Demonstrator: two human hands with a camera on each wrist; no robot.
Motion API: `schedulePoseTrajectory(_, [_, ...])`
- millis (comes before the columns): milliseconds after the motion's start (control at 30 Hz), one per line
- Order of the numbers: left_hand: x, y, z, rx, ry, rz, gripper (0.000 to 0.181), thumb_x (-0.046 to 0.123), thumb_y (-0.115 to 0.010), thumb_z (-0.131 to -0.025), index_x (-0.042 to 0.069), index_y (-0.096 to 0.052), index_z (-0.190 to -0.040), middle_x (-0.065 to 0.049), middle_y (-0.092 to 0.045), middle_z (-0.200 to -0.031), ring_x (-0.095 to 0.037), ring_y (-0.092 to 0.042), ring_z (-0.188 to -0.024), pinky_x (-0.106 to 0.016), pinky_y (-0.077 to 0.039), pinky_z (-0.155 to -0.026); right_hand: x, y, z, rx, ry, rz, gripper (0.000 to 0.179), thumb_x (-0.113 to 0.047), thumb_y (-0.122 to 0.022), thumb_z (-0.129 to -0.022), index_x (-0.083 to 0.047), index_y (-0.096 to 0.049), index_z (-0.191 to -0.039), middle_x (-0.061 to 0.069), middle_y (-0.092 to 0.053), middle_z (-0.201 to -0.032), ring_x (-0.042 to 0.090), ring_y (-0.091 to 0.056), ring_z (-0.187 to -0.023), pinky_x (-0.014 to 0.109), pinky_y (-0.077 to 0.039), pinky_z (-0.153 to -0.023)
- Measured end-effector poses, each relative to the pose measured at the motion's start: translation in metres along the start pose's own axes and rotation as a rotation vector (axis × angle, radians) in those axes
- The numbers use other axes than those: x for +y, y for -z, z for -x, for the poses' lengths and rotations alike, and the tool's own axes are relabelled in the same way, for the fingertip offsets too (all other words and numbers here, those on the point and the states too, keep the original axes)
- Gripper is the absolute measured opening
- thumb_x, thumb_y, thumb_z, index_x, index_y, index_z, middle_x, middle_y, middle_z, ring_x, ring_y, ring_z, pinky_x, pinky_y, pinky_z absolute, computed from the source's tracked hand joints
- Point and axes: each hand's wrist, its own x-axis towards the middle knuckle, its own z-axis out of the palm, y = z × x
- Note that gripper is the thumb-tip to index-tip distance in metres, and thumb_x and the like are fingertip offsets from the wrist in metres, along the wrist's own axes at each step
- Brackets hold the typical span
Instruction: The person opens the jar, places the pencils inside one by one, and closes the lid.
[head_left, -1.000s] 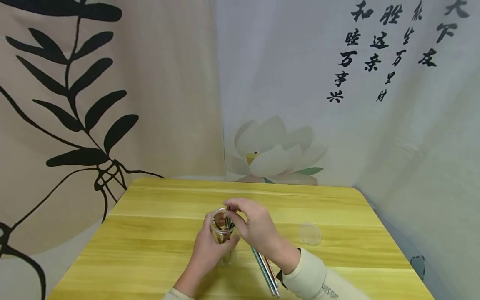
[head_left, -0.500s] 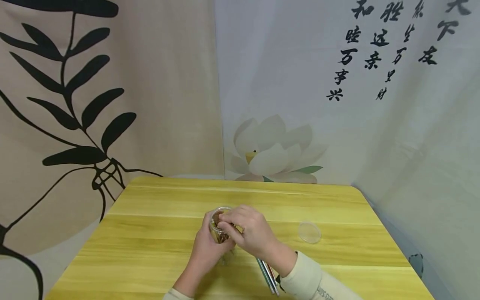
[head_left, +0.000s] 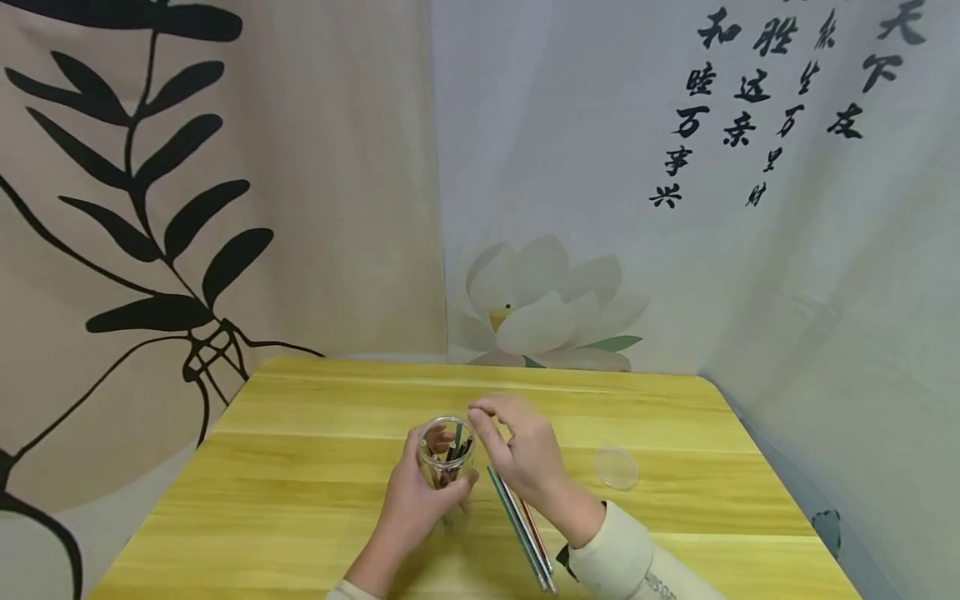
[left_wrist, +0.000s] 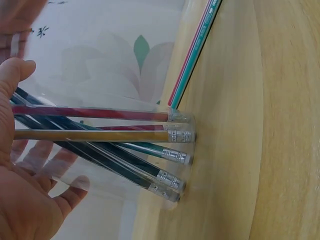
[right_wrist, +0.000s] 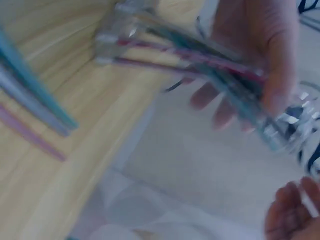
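My left hand (head_left: 423,487) grips a clear jar (head_left: 432,461) from its left side, with the thumb across the front. Several pencils (left_wrist: 100,135) stand inside, red, yellow and dark green; their metal-banded eraser ends are at the jar's bottom. My right hand (head_left: 525,446) is just right of the jar's rim, fingers loosely bent, and I see nothing held in them. In the right wrist view this hand (right_wrist: 295,210) shows a gap between its fingers. Under the right forearm, more pencils (head_left: 520,529) lie side by side on the table.
A clear round lid (head_left: 617,468) lies on the yellow wood-grain table (head_left: 300,433), to the right of the right hand. Behind the table's far edge hangs a printed curtain (head_left: 360,208).
The right hand held a dark pencil in the jar's mouth, dipped lower over the opening, then let go and rose to the right of the rim. The left hand keeps its grip.
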Motion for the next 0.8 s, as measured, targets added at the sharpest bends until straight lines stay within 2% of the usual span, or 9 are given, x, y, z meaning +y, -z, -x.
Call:
schedulePoseTrajectory(67, [0.001, 0.000, -0.001, 0.004, 0.005, -0.002, 0.087, 0.033, -0.094, -0.083, 0.024, -0.044, -0.153, -0.006, -0.068, -0.139, -0.030, -0.068, -0.126, -0.054, -0.059, -0.106, 0.012, -0.001, 0.004, -0.108, -0.207, 0.011, 0.023, -0.021, -0.063, -0.109, -0.007, -0.075, -0.121, 0.009, -0.079, -0.113, 0.024, -0.075, -0.100, 0.039, -0.065, -0.083])
schedulePoseTrajectory(133, [0.000, 0.000, -0.001, 0.010, 0.013, -0.016, 0.087, 0.035, -0.094, -0.082, 0.023, -0.044, -0.152, -0.006, -0.069, -0.139, -0.031, -0.068, -0.125, -0.056, -0.058, -0.106, 0.026, -0.004, 0.012, -0.295, -0.412, 0.028, 0.030, -0.025, -0.064, -0.109, -0.005, -0.071, -0.131, 0.013, -0.077, -0.119, 0.028, -0.074, -0.103, 0.044, -0.064, -0.084])
schedulePoseTrajectory(200, [0.000, 0.000, 0.000, 0.004, 0.019, -0.022, 0.087, 0.037, -0.094, -0.082, 0.022, -0.044, -0.152, -0.008, -0.069, -0.138, -0.032, -0.069, -0.125, -0.057, -0.058, -0.106, 0.040, -0.008, 0.024, -0.510, -0.568, 0.046, 0.042, -0.030, -0.066, -0.108, -0.003, -0.064, -0.140, 0.017, -0.075, -0.122, 0.031, -0.074, -0.106, 0.048, -0.064, -0.086])
schedulePoseTrajectory(300, [0.001, 0.001, 0.002, -0.002, 0.036, -0.025, 0.088, 0.037, -0.094, -0.083, 0.022, -0.043, -0.153, -0.008, -0.069, -0.139, -0.032, -0.068, -0.126, -0.058, -0.057, -0.106, 0.053, -0.016, 0.042, -0.754, -0.661, 0.042, 0.059, -0.038, -0.070, -0.105, 0.000, -0.057, -0.148, 0.018, -0.074, -0.123, 0.031, -0.074, -0.106, 0.048, -0.064, -0.087])
schedulePoseTrajectory(367, [0.002, 0.001, 0.002, -0.001, 0.040, -0.019, 0.087, 0.036, -0.093, -0.083, 0.024, -0.043, -0.154, -0.007, -0.069, -0.139, -0.032, -0.068, -0.126, -0.058, -0.057, -0.106, 0.058, -0.022, 0.050, -0.831, -0.645, 0.039, 0.064, -0.042, -0.072, -0.103, -0.001, -0.056, -0.149, 0.016, -0.075, -0.124, 0.029, -0.074, -0.107, 0.046, -0.064, -0.088])
schedulePoseTrajectory(467, [0.003, 0.002, 0.002, 0.005, 0.032, -0.011, 0.086, 0.036, -0.093, -0.084, 0.026, -0.043, -0.153, -0.007, -0.068, -0.138, -0.031, -0.068, -0.126, -0.056, -0.058, -0.105, 0.057, -0.030, 0.054, -0.859, -0.546, 0.092, 0.063, -0.045, -0.076, -0.099, -0.004, -0.061, -0.145, 0.013, -0.076, -0.124, 0.027, -0.074, -0.109, 0.043, -0.064, -0.090])
schedulePoseTrajectory(600, [0.003, 0.002, 0.001, 0.006, 0.014, -0.013, 0.085, 0.036, -0.093, -0.084, 0.024, -0.044, -0.152, -0.010, -0.069, -0.137, -0.031, -0.068, -0.124, -0.053, -0.059, -0.101, 0.053, -0.039, 0.057, -0.777, -0.426, 0.215, 0.045, -0.036, -0.080, -0.097, -0.005, -0.071, -0.130, 0.011, -0.078, -0.114, 0.026, -0.076, -0.101, 0.040, -0.064, -0.084])
schedulePoseTrajectory(733, [0.003, 0.001, 0.000, 0.007, 0.020, -0.003, 0.086, 0.036, -0.094, -0.082, 0.025, -0.044, -0.152, -0.009, -0.069, -0.136, -0.030, -0.068, -0.123, -0.047, -0.058, -0.100, 0.054, -0.046, 0.061, -0.664, -0.407, 0.293, 0.018, -0.017, -0.076, -0.100, -0.007, -0.077, -0.115, 0.010, -0.080, -0.104, 0.026, -0.077, -0.095, 0.039, -0.065, -0.078])
schedulePoseTrajectory(800, [0.003, 0.000, -0.001, 0.011, 0.023, 0.000, 0.086, 0.036, -0.094, -0.082, 0.026, -0.044, -0.152, -0.008, -0.070, -0.135, -0.031, -0.068, -0.124, -0.048, -0.057, -0.101, 0.057, -0.048, 0.062, -0.629, -0.408, 0.311, 0.013, -0.010, -0.074, -0.099, -0.007, -0.077, -0.112, 0.011, -0.079, -0.101, 0.027, -0.077, -0.092, 0.038, -0.065, -0.076])
